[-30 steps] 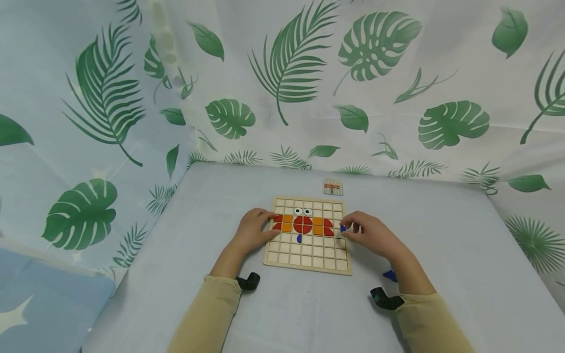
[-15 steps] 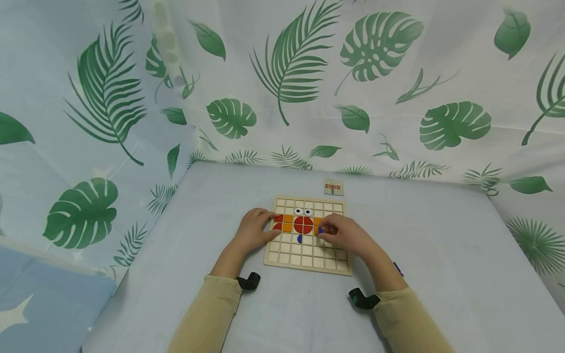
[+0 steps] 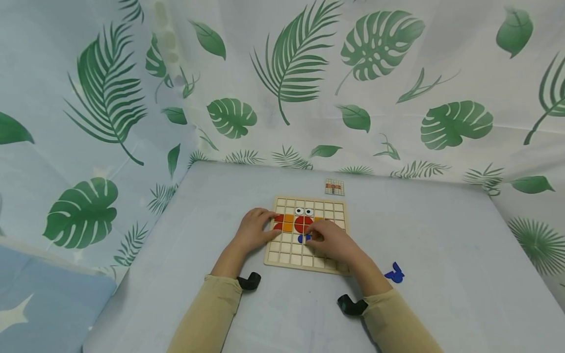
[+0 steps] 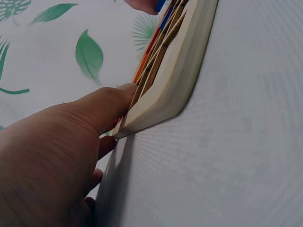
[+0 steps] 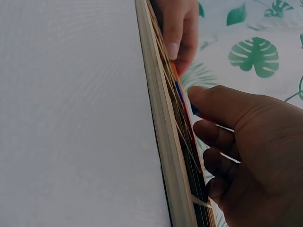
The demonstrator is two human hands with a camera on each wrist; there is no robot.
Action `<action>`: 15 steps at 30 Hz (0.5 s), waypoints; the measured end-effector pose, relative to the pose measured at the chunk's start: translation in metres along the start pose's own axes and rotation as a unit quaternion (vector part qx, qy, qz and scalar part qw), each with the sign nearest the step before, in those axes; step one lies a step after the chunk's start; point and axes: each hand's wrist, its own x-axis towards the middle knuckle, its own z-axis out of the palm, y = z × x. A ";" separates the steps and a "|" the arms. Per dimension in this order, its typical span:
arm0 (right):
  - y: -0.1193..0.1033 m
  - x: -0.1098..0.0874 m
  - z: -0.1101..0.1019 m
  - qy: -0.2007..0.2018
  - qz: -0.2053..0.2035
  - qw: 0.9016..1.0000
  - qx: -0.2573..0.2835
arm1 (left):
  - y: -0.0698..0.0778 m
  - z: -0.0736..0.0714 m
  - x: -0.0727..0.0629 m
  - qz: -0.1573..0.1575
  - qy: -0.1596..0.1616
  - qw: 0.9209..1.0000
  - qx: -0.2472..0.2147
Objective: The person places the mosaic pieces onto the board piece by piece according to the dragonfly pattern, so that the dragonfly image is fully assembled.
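Observation:
A wooden grid board [image 3: 291, 261] lies flat, bearing a red circle [image 3: 300, 224], orange squares, red rounded pieces and two eye pieces [image 3: 304, 212]. My left hand [image 3: 253, 229] holds its left edge, thumb [image 4: 111, 104] on the top face. Between thumb and index finger, my right hand [image 3: 332, 240] pinches a small blue piece [image 5: 194, 109] low over the grid, just below the red circle. Right beside it, a blue rounded piece [image 3: 300, 239] sits in a grid cell. The right hand covers much of the board's right side.
Several loose blue pieces [image 3: 396, 273] lie on the table to the right of the board, near the right forearm. Behind the board lies a small pattern card [image 3: 334, 187]. A leaf-printed curtain [image 3: 379, 132] rises along the table's back edge.
My right hand has travelled left across the board with the blue piece, from the right edge to the middle. The loose blue pieces have come into fuller view. The left hand stays put.

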 end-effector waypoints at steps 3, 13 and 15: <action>0.000 -0.001 0.003 0.005 0.009 1.000 -0.007 | 0.000 0.000 0.000 0.001 0.001 1.000 -0.003; 0.001 -0.001 0.006 0.021 -0.002 0.999 -0.040 | 0.000 0.001 0.000 0.003 0.004 1.000 0.001; 0.001 -0.001 0.006 0.019 -0.001 0.999 -0.037 | 0.000 0.000 0.000 0.001 0.001 1.000 0.000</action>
